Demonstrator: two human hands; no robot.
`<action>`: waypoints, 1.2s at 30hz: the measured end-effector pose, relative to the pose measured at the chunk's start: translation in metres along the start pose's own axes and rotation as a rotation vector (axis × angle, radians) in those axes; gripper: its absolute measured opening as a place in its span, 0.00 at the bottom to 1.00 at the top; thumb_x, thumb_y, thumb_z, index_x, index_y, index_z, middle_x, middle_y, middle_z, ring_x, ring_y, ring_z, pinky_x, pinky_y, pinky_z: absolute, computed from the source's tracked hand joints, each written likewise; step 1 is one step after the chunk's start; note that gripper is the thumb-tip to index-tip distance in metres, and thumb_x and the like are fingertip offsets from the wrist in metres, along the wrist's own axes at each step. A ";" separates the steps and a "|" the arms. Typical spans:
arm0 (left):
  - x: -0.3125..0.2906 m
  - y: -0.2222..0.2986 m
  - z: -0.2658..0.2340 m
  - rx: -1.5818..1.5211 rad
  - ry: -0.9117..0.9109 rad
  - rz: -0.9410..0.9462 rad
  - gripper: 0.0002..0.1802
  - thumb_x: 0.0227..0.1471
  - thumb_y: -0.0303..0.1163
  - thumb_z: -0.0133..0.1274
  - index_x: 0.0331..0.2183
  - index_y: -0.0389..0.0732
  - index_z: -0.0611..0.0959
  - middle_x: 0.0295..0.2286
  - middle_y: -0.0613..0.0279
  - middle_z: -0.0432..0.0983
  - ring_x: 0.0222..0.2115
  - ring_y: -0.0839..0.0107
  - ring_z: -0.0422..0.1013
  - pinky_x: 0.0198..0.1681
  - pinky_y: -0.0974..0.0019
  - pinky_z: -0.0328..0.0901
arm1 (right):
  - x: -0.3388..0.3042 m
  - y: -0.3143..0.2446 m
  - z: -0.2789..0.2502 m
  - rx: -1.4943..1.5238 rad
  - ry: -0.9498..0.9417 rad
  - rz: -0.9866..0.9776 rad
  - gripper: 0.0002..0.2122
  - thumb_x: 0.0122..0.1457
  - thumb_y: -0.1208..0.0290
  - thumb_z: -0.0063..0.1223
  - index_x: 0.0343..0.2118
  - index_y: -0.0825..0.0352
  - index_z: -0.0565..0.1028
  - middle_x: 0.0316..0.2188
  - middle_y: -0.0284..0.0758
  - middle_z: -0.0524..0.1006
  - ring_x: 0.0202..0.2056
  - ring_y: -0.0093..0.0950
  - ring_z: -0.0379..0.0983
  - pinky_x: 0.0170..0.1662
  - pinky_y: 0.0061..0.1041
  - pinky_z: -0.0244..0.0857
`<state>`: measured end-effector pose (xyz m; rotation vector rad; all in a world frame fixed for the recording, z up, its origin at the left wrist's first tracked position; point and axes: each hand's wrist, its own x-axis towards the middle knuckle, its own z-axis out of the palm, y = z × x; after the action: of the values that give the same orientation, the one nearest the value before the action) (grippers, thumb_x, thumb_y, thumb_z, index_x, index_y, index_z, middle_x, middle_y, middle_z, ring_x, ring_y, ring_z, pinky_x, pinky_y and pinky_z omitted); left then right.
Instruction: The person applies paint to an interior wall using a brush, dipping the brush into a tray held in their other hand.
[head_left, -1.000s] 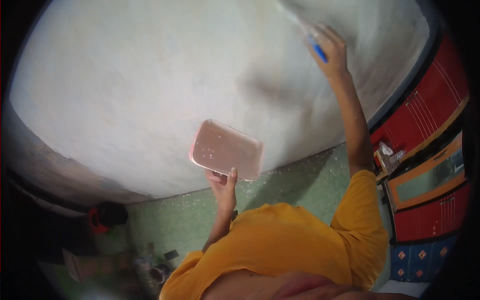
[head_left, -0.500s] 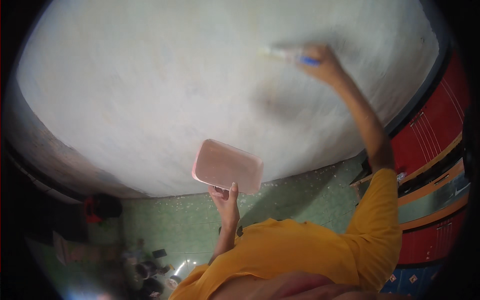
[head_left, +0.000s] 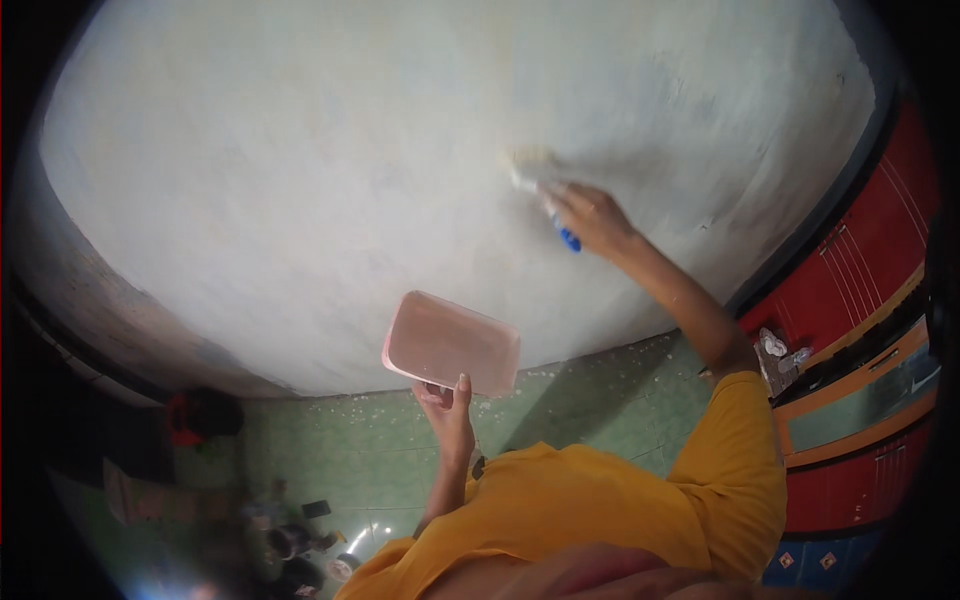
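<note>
My right hand [head_left: 592, 215] is closed round the handle of a paintbrush [head_left: 524, 180] with a blue handle end. Its pale bristles are at the whitish wall [head_left: 300, 190], blurred by motion. Lower down, my left hand [head_left: 447, 405] grips a pink rectangular plastic tub [head_left: 455, 340] by its near edge, thumb on the rim and fingers underneath. The tub is tilted a little; what lies in it is hard to make out. Grey, uneven patches show on the wall right of the brush.
Green floor tiles [head_left: 370, 450] with white specks run along the wall's foot. At the right stands a red cabinet [head_left: 830, 285] with wooden-framed parts. Several small dark items and a roll of tape [head_left: 343, 568] lie at the lower left, near a red and black object [head_left: 200, 418].
My right hand has come down and left along the wall, and the brush has turned from lying level to bristles up. The tub has dropped very slightly in my left hand.
</note>
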<state>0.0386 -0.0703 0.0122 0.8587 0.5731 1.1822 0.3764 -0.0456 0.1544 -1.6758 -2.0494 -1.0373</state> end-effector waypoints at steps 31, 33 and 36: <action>-0.016 0.040 -0.077 0.001 -0.045 0.031 0.38 0.51 0.26 0.57 0.56 0.35 0.53 0.50 0.55 0.58 0.52 0.67 0.57 0.55 0.62 0.54 | 0.164 0.051 -0.158 0.059 0.156 0.137 0.09 0.48 0.66 0.61 0.28 0.66 0.77 0.24 0.43 0.76 0.27 0.37 0.73 0.31 0.35 0.66; -0.022 0.040 -0.076 0.007 -0.028 0.023 0.34 0.51 0.26 0.57 0.53 0.36 0.55 0.49 0.56 0.59 0.52 0.67 0.57 0.54 0.63 0.55 | 0.201 0.074 -0.199 -0.237 0.456 0.007 0.13 0.54 0.65 0.54 0.41 0.62 0.77 0.34 0.42 0.78 0.35 0.39 0.75 0.37 0.34 0.68; -0.030 0.041 -0.074 0.014 -0.029 0.018 0.30 0.51 0.26 0.58 0.49 0.37 0.58 0.48 0.57 0.59 0.51 0.68 0.57 0.53 0.64 0.56 | 0.222 0.029 -0.246 0.003 0.496 0.044 0.09 0.53 0.71 0.52 0.32 0.72 0.77 0.31 0.49 0.77 0.33 0.43 0.76 0.33 0.35 0.66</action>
<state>-0.0511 -0.0731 0.0027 0.8932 0.5519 1.1811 0.2907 -0.0524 0.4762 -1.2878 -1.6819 -1.2792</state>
